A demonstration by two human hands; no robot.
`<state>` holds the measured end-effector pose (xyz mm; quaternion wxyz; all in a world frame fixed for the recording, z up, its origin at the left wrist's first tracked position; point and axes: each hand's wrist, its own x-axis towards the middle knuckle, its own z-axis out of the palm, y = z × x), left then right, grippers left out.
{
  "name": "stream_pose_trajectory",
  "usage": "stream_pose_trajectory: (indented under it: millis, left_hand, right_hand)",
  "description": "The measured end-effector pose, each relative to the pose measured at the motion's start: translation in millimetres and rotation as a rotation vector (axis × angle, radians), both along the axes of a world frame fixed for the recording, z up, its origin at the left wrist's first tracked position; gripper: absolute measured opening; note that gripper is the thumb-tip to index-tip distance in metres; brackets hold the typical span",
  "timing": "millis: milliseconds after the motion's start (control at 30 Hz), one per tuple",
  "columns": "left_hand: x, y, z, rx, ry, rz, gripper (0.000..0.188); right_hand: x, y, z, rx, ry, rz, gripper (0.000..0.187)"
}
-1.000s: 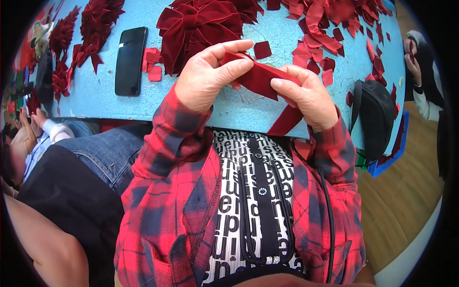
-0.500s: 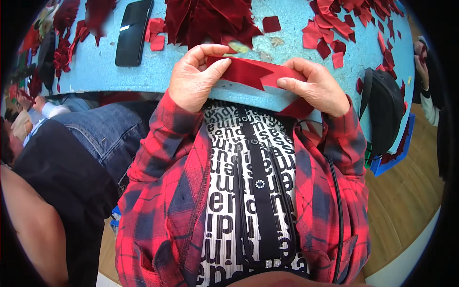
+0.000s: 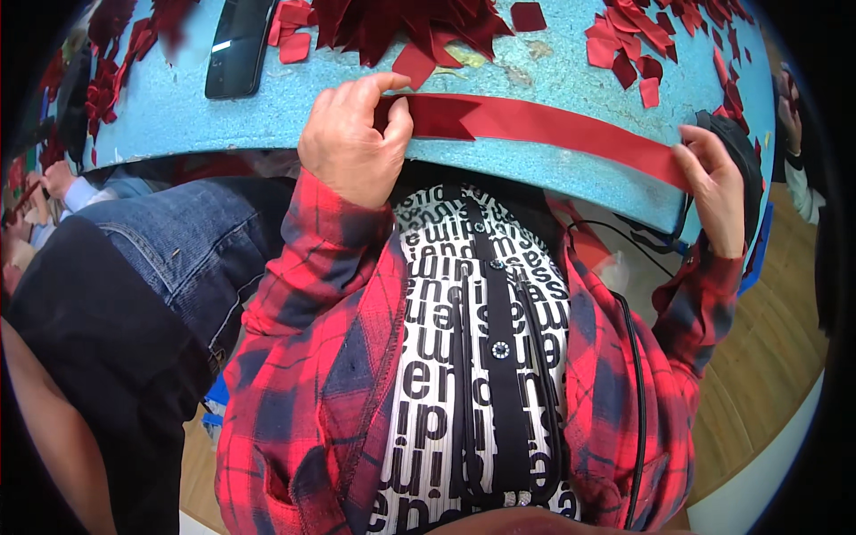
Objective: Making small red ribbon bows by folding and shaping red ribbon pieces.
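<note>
A long red ribbon (image 3: 571,129) stretches between my two hands, just above the near edge of the blue tabletop. My left hand (image 3: 352,138) pinches its left end, where a darker, notched end of ribbon lies folded over the strip. Out to the right, my right hand (image 3: 716,183) grips the ribbon between thumb and fingers, and the strip is drawn nearly taut. Beyond my left hand sits a large dark red bunch of pointed ribbon pieces (image 3: 406,27). A single red ribbon piece (image 3: 414,67) lies at its near side.
A black phone (image 3: 239,49) lies at the upper left beside small red fabric pieces (image 3: 294,46). More red scraps (image 3: 629,40) are scattered at the upper right. A black bag (image 3: 744,147) is by the table's right edge. Another person in jeans (image 3: 196,241) sits close at my left.
My right hand has moved away to the right, drawing the ribbon out long between my hands. My left hand still pinches its end, slightly further left.
</note>
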<state>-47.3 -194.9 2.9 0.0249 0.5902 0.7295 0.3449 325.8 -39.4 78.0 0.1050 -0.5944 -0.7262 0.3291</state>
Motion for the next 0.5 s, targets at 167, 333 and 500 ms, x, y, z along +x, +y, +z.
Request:
stream_pose_trajectory:
  millis: [167,333,500]
  left_hand:
    - [-4,-3,-2,0.038,0.089,0.040,0.028]
    - [-9,-10,0,0.063,0.040,0.010,0.030]
    - [-11,-16,1,0.043,-0.006,0.023,0.031]
  right_hand:
    - [-40,-11,-7,0.628,-0.110,0.071,0.029]
    - [-133,-62,-48,0.235,0.403,0.215,0.022]
    - [-180,-66,-61,0.467,0.230,0.360,0.026]
